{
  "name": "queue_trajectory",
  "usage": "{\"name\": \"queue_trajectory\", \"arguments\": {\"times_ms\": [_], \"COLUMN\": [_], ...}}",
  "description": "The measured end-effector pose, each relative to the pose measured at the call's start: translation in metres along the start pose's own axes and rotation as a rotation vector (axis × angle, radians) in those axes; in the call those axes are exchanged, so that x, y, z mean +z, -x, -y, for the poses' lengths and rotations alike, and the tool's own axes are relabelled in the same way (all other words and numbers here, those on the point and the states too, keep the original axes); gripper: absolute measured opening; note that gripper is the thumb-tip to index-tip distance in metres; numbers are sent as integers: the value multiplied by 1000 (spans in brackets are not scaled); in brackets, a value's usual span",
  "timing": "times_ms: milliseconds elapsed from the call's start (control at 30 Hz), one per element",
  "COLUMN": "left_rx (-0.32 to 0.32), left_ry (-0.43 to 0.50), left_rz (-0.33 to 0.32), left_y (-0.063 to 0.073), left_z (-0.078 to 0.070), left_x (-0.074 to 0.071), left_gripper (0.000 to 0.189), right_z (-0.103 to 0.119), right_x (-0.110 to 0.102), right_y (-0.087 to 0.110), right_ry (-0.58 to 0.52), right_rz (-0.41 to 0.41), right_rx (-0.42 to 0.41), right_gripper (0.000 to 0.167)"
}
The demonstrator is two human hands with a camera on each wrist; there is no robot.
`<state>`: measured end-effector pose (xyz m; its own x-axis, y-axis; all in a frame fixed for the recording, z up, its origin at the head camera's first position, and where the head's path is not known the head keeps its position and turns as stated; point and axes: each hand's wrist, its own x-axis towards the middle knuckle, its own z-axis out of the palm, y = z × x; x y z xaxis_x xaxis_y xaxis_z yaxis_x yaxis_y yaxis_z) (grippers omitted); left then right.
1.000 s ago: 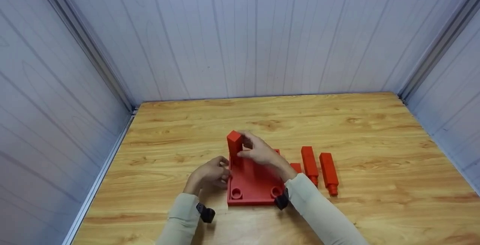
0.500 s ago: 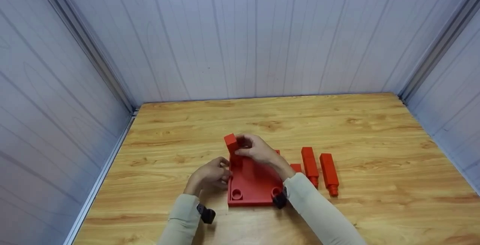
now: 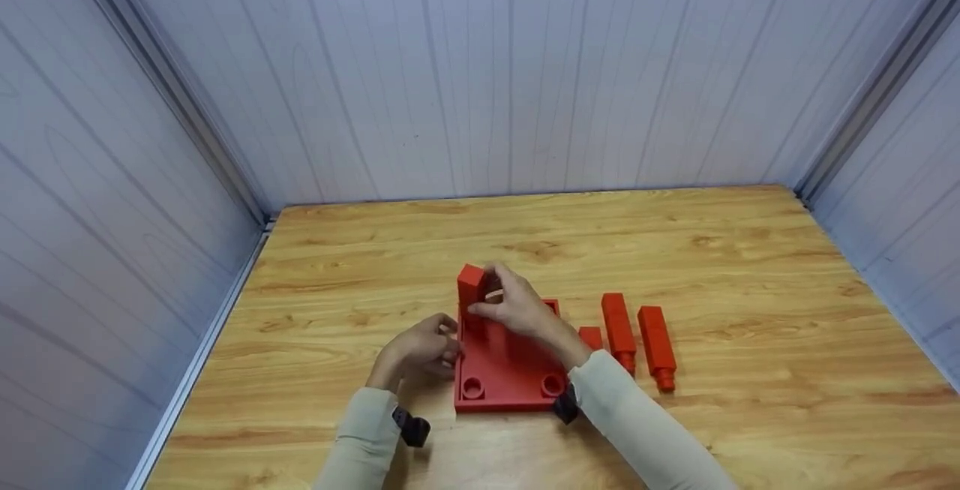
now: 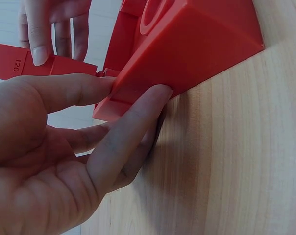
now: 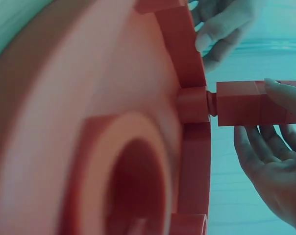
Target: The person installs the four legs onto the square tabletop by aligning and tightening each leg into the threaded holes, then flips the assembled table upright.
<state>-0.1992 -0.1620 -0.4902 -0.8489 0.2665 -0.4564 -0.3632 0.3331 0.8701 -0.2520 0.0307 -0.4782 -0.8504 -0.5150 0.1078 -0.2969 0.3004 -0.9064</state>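
In the head view a red square post [image 3: 470, 284] stands at the far left corner of a shallow red tray-like board [image 3: 510, 370]. My right hand [image 3: 517, 311] grips the post between thumb and fingers. The right wrist view shows the post's narrow neck [image 5: 212, 104] at the mouth of a round corner socket [image 5: 193, 104]. The post bears the number 120 in the left wrist view. My left hand [image 3: 421, 344] holds the board's left edge, thumb on the rim [image 4: 138, 68] and fingers against the outer wall.
Right of the board lie two more red posts, one nearer [image 3: 618, 325] and one farther right [image 3: 657, 340], stepped ends toward me. A third red piece [image 3: 591, 337] is partly hidden by my right forearm. Round sockets [image 3: 472, 388] mark the board's near corners. Pale panels [image 3: 480, 70] enclose the wooden table.
The post leaned left half a second ago and is upright again now, its top face turned. My right fingers have shifted slightly on it. The left hand and board have stayed put.
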Motion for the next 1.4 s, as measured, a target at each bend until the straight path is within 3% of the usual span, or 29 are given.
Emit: {"name": "queue_trajectory", "arguments": {"times_ms": [367,533,767,1033,1400], "left_rx": [7,7,0,8,1], "left_ry": [13,18,10,15,14], "left_rz": [7,1,-8,2,-4], "left_y": [-1,0,-1,-1,1], "left_z": [2,1,1,1,-1], "left_x": [0,0,1,0,0], "left_gripper": [44,44,44,43,43], "right_z": [-2,0,-6,-10,0], "right_x": [4,-2,-5,-4,0], "right_y": [1,0,-7,-8,-5], "right_ry": [25,-22,-149,-184,23], "right_rz": [1,93,208,171,65], "right_rx": [-4,45,-35,-45,31], "right_gripper": [54,65,65,59,34]}}
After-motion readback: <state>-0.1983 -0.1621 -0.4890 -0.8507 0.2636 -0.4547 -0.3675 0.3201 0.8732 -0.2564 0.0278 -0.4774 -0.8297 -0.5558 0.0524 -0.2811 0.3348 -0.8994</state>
